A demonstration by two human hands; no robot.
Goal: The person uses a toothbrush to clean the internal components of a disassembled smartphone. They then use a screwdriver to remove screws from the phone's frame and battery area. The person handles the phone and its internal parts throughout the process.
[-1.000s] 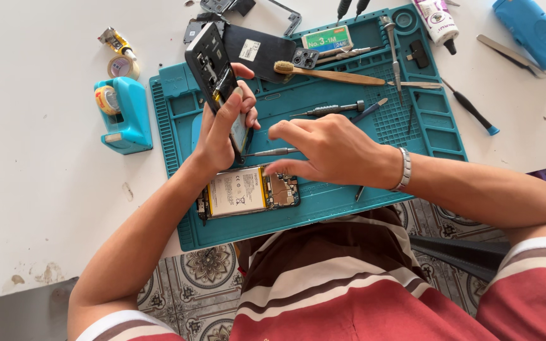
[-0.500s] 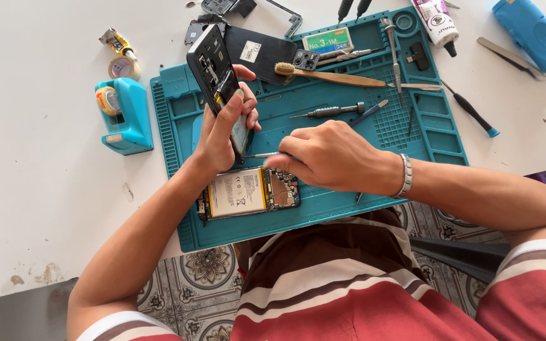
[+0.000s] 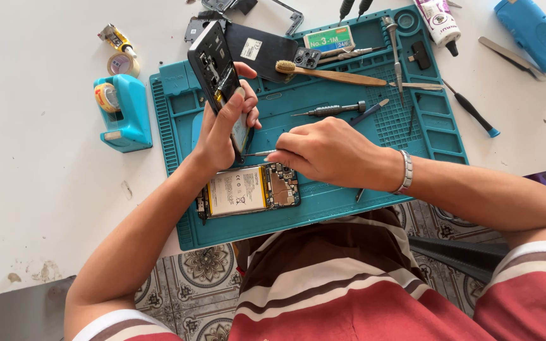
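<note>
- Left hand [image 3: 222, 129]: closed round a dark phone frame [image 3: 213, 60], held upright and tilted over the mat; fingers wrapped on its lower half, top end sticking up free.
- Right hand [image 3: 327, 151]: pinched shut on a thin metal tool [image 3: 257, 153]; tip points left, reaching lower edge of held frame. Whether tip touches frame: can't tell.
- Hands close together, nearly meeting at tool tip.
- Wrist: metal bracelet [image 3: 406, 172] on right arm.
- Opened phone [image 3: 248, 189]: flat on mat just below both hands, battery and circuit board showing, untouched.
- Teal work mat [image 3: 323, 205]: on white table [image 3: 45, 189], under hands and parts.
- Mat, upper area: wooden-handled brush [image 3: 330, 74], small screwdriver [image 3: 330, 110], dark back cover [image 3: 266, 50], small green label box [image 3: 328, 39].
- Left of mat: blue tape dispenser [image 3: 121, 113], tape roll [image 3: 120, 63] behind it.
- Right of mat: blue-tipped screwdriver [image 3: 472, 113], blue case [image 3: 535, 31] at far corner, white tube [image 3: 438, 19] near it.
- Foreground: striped shirt [image 3: 349, 284], patterned floor tiles [image 3: 203, 271] below table edge.
</note>
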